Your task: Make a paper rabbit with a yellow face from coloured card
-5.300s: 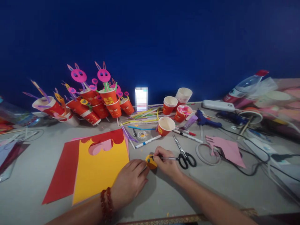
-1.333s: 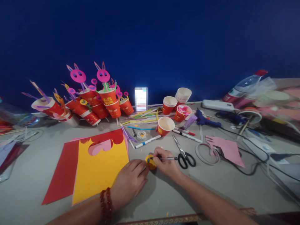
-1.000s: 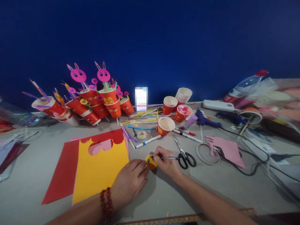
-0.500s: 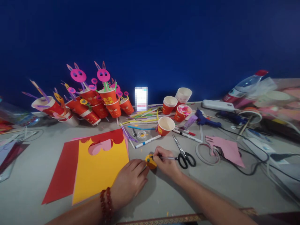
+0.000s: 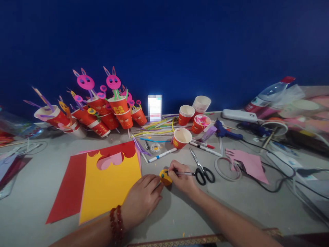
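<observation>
A small yellow paper piece lies on the grey table near the front middle. My left hand rests palm down beside it, and its fingertips press on the piece's left edge. My right hand pinches a thin pen whose tip touches the top of the piece. A dark dot shows on the paper by the tip. A bead bracelet circles my left wrist.
Black-handled scissors lie just right of my right hand. Yellow and red paper sheets lie to the left. Red paper cups and decorated bunny cups stand behind. A blue glue gun, cables, a pink sheet and a bottle fill the right.
Almost nothing differs. My right hand makes tiny shifts with the pen on the yellow piece, and my left hand stays put.
</observation>
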`<control>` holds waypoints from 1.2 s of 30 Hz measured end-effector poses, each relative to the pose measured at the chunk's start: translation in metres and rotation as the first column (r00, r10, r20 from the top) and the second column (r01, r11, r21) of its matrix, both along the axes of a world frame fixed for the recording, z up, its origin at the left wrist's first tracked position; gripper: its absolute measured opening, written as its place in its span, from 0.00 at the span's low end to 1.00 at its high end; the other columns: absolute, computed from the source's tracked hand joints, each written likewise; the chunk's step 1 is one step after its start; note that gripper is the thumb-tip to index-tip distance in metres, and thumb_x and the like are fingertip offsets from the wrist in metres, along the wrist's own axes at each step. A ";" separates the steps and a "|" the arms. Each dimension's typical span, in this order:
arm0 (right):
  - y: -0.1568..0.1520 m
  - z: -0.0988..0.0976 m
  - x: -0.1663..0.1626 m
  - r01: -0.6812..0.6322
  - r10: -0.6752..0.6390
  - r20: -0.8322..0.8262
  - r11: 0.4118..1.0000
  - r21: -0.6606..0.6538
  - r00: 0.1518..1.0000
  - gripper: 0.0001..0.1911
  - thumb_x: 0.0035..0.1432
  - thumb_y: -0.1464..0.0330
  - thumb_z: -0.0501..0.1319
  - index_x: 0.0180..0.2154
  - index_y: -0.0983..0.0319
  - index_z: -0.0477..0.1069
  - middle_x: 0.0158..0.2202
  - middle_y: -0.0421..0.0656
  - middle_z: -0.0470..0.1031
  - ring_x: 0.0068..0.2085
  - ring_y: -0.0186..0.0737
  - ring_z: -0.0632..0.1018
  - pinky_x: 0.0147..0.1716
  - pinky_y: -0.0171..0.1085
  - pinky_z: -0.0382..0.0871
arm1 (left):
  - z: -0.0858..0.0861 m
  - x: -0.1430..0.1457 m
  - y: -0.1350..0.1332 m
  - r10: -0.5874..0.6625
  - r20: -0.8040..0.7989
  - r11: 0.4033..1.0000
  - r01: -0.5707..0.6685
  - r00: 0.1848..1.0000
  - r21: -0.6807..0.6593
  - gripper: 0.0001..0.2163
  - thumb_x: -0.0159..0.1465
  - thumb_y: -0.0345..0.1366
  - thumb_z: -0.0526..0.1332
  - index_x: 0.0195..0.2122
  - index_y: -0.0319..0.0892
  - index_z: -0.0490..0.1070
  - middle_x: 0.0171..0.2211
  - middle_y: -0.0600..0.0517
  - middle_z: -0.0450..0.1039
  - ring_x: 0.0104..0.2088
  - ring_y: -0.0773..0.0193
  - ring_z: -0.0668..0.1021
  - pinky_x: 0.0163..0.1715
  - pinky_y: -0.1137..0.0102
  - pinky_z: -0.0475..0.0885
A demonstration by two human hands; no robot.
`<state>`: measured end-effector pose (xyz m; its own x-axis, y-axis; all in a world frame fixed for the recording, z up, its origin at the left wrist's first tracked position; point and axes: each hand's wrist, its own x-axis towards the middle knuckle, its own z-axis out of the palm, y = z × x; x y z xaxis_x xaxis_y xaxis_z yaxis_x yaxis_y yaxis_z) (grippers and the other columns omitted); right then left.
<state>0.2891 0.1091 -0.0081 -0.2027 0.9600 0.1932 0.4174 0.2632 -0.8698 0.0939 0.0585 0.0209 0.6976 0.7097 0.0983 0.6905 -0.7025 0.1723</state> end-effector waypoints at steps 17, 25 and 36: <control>0.000 0.000 0.000 -0.006 0.006 0.022 1.000 0.001 1.000 0.07 0.50 0.73 0.54 0.22 0.59 0.62 0.19 0.35 0.65 0.22 0.34 0.66 0.24 0.32 0.58 | 0.001 0.000 -0.001 0.001 0.031 1.000 -0.001 1.000 0.019 0.13 0.65 0.33 0.61 0.51 0.39 0.69 0.50 0.45 0.73 0.51 0.53 0.73 0.52 0.58 0.72; 0.000 0.003 0.000 -0.019 0.019 0.031 1.000 -0.014 0.999 0.08 0.51 0.72 0.54 0.21 0.59 0.61 0.19 0.35 0.65 0.22 0.33 0.66 0.23 0.32 0.58 | 0.000 0.000 0.000 0.000 0.023 1.000 0.000 1.000 0.021 0.14 0.64 0.32 0.61 0.51 0.38 0.69 0.50 0.45 0.73 0.52 0.53 0.73 0.52 0.57 0.72; 0.000 0.003 0.001 0.005 -0.005 -0.048 1.000 -0.005 0.999 0.08 0.50 0.73 0.54 0.21 0.59 0.61 0.19 0.36 0.64 0.22 0.34 0.65 0.23 0.33 0.57 | -0.001 0.000 0.000 0.001 0.005 1.000 -0.001 1.000 0.024 0.14 0.65 0.34 0.61 0.52 0.38 0.69 0.51 0.45 0.73 0.52 0.53 0.73 0.53 0.58 0.71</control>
